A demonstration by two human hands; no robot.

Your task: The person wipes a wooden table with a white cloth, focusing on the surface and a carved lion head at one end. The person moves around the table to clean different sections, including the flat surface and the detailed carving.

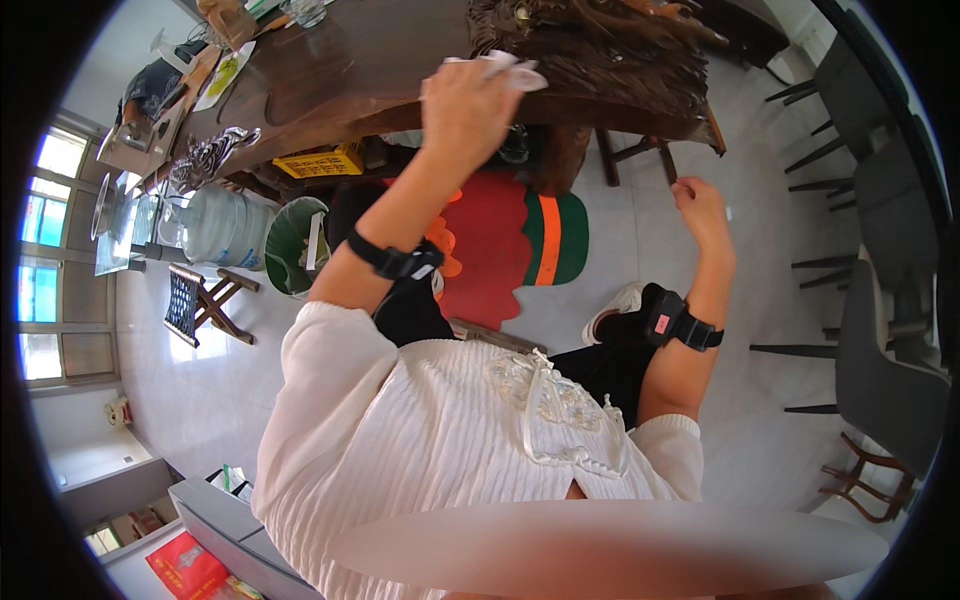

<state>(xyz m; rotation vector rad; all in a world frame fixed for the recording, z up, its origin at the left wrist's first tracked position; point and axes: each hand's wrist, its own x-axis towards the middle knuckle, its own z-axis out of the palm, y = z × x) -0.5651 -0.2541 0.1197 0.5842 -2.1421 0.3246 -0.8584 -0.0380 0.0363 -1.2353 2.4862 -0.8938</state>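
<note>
My left hand is on the near edge of a dark carved wooden table, its fingers closed around a crumpled white cloth or tissue. Folds of it stick out past the fingers beside the rough carved part of the tabletop. To the right, my right hand hangs over the floor beyond the table's edge, close to a wooden leg below it. Its fingers are curled in, and nothing shows in them. Both forearms wear black straps with small devices.
Below the table lie a yellow plastic crate and a red mat. A green-lined bin, a large water bottle and a folding stool are at left. Grey chairs line the right. A glass bowl stands on the table.
</note>
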